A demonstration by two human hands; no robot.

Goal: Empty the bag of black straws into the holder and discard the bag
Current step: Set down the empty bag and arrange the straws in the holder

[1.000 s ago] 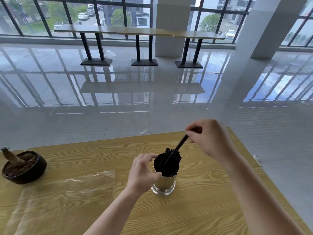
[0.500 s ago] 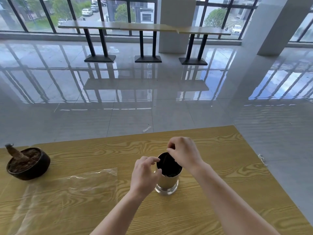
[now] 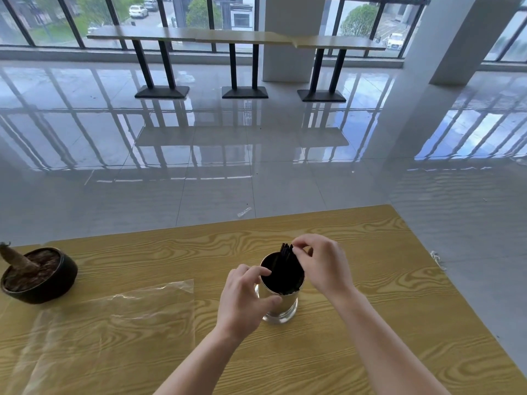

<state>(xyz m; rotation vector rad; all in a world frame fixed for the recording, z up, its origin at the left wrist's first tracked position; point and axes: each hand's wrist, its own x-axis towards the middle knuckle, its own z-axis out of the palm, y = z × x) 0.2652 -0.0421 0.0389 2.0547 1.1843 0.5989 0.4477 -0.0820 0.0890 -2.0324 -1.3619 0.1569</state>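
Left grip clasps the holder at 9 o'clock. Right grip pinches straws at its 12 o'clock rim. Bag lies on table, 8 o'clock.

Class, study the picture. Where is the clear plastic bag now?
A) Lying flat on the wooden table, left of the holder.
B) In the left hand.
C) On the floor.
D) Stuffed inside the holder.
A: the clear bag lies flat on the table left of the holder, which the left hand grips while the right hand pinches the black straws.
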